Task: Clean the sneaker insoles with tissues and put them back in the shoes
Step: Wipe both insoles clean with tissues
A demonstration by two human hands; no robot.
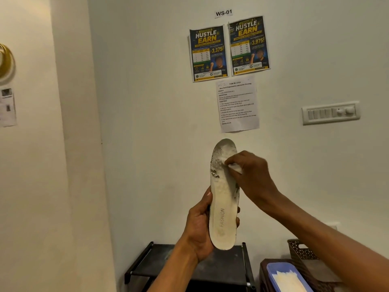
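- While the left hand [199,226] grips the heel end of a white insole [224,194] in the lower centre of the frame, the insole stands nearly upright, toe end up, in front of the pale wall [147,102].
- The left thumb lies along the insole's left edge and the fingertips curl round its right edge, so the fingers are clamped on the insole.
- The insole's face shows the word "FASHION" near the heel, and grey scuffed patches mark its upper left part.
- The right hand [250,175] comes in from the lower right of the frame, its fingers pinched together on a small wad of white tissue [234,167], which is pressed against the insole's upper part.
- Below the hands, at the bottom centre, stands a dark shoe rack [235,264] with a dusty top shelf.
- At the lower right sits a blue tray [273,268] holding white tissues, just beside a brown perforated basket [299,249].
- On the wall in the upper centre hang two posters [228,48] reading "HUSTLE EARN", a "WS-01" label [223,12] above them and a printed task sheet [237,104] below.
- A white switch panel [330,112] is fixed at the right of the frame, level with the sheet.
- At the left edge a brass-coloured round fitting [6,60] shows above a paper notice [7,107].
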